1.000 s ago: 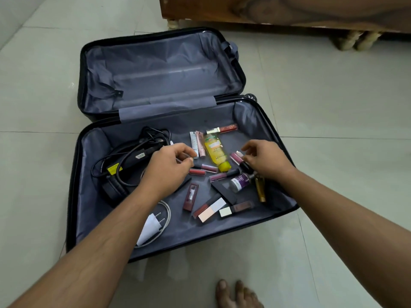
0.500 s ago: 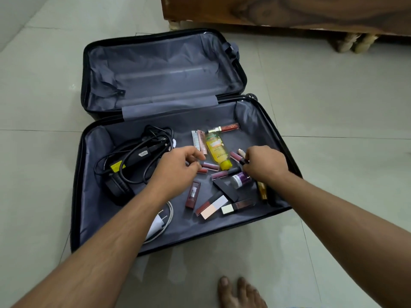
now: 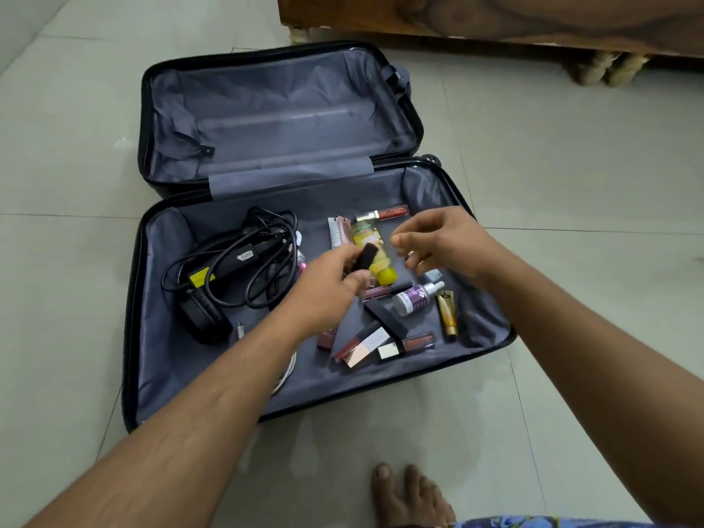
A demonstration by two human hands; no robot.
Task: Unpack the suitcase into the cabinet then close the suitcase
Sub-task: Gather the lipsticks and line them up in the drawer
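A black suitcase (image 3: 131, 318) with grey lining lies open on the tiled floor, its empty lid on the far side. The near half holds a yellow bottle (image 3: 377, 245), a purple-labelled dropper bottle (image 3: 413, 299), a gold tube (image 3: 447, 312), several lipsticks (image 3: 365, 344) and a tangle of black cables (image 3: 244, 261) with black headphones (image 3: 205, 318). My left hand (image 3: 331, 287) hovers over the cosmetics, shut on a small black lipstick tube (image 3: 366, 256). My right hand (image 3: 442, 242) hangs just right of it, fingers apart, nothing visible in it.
The wooden cabinet (image 3: 495, 20) stands on short legs behind the suitcase at the top right. Pale floor tiles surround the case. My bare foot (image 3: 409, 497) rests on the floor just in front of it. A white cord (image 3: 287, 371) shows under my left forearm.
Both hands have lifted off the suitcase floor. My left hand now holds the black lipstick tube up, and my right hand has opened and risen beside it.
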